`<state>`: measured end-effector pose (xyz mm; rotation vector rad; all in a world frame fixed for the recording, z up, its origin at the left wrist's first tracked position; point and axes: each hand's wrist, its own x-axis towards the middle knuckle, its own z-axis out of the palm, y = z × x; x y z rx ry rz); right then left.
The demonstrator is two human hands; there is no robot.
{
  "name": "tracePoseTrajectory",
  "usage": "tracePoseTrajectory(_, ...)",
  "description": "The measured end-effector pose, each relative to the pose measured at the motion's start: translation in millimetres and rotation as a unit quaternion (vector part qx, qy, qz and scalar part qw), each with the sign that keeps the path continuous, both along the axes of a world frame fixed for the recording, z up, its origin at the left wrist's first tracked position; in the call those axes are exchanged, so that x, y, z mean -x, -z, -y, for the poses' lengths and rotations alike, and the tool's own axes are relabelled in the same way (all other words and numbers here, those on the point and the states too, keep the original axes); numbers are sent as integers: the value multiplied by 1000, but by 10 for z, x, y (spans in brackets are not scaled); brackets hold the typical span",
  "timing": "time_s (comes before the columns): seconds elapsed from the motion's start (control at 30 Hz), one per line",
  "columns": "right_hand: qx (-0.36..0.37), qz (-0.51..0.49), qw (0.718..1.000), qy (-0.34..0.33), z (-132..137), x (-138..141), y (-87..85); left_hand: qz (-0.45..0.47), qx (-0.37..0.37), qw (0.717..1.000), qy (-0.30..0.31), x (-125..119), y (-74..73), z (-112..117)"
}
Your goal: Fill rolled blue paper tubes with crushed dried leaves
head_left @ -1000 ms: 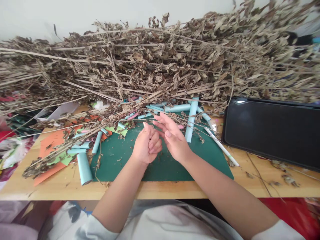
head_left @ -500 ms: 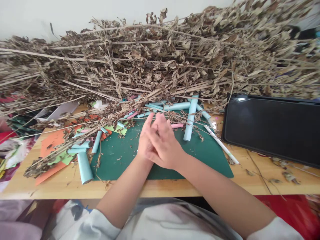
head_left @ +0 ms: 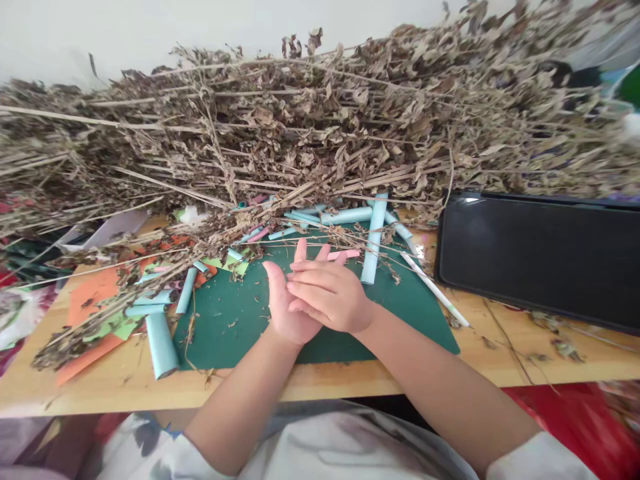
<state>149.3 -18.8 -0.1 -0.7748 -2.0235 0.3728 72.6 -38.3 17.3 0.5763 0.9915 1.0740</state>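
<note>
At the centre of the frame, the person's left hand [head_left: 286, 321] lies palm up, fingers spread wide, with the right hand [head_left: 333, 297] across it, fingers nearly straight; neither visibly grips anything, though what is between the palms cannot be told. Both are above the mat [head_left: 220, 333] on the bench [head_left: 107, 395]. A pink tube [head_left: 349, 254] shows just beyond the fingers, a blue tube [head_left: 374, 241] right of it, below the stalks [head_left: 310, 127] filling the upper frame.
</note>
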Motion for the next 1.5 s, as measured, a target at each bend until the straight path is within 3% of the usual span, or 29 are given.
tracePoseTrajectory(0.1, -43, -42, 997, 44, -74, -111, -8, 85, -2, 995, 47, 35, -15, -17)
tracePoseTrajectory(0.17, -9, -121, 991, 56, -133, -210, -15, 84, -69, 993, 45, 111, -24, -61)
tracePoseTrajectory(0.23, 45, -222, 973, 45, -173, -288, -25, -15, -195, 981, -20, 239, -51, -112)
tracePoseTrajectory(0.27, 67, -260, 963, 39, -182, -310, -33, -93, -256, 960, -62, 318, -77, -136)
tracePoseTrajectory(0.3, 88, -286, 953, 34, -185, -321, -44, -170, -312, 930, -97, 401, -112, -157)
tracePoseTrajectory(0.37, 138, -337, 931, 17, -178, -311, -74, -333, -388, 854, -97, 556, -199, -194)
tracePoseTrajectory(0.47, 246, -462, 851, -38, -171, -272, -131, -606, -391, 690, 60, 677, -297, -241)
tracePoseTrajectory(0.53, 303, -532, 788, -61, -188, -268, -162, -712, -340, 584, 190, 668, -285, -273)
tracePoseTrajectory(0.57, 330, -556, 760, -66, -203, -276, -171, -740, -313, 545, 240, 646, -255, -288)
tracePoseTrajectory(0.63, 378, -589, 711, -73, -238, -303, -178, -767, -273, 490, 311, 602, -170, -315)
tracePoseTrajectory(0.7, 406, -607, 677, -88, -264, -329, -174, -768, -259, 469, 351, 588, -98, -336)
tracePoseTrajectory(0.77, 417, -613, 662, -113, -273, -332, -166, -754, -286, 470, 360, 614, -69, -348)
tracePoseTrajectory(0.83, 418, -608, 660, -139, -262, -309, -162, -718, -343, 493, 352, 654, -74, -349)
tracePoseTrajectory(0.93, 409, -597, 673, -153, -231, -252, -173, -610, -437, 580, 317, 676, -76, -329)
tracePoseTrajectory(1.03, 400, -586, 690, -148, -199, -211, -202, -482, -484, 677, 275, 635, -12, -297)
tracePoseTrajectory(1.17, 410, -572, 695, -148, -171, -188, -226, -397, -445, 756, 270, 576, 121, -263)
tracePoseTrajectory(1.3, 442, -572, 673, -157, -167, -161, -195, -376, -408, 792, 255, 551, 196, -234)
tracePoseTrajectory(1.5, 458, -591, 651, -130, -198, -151, -116, -237, -388, 857, 244, 489, 246, -214)
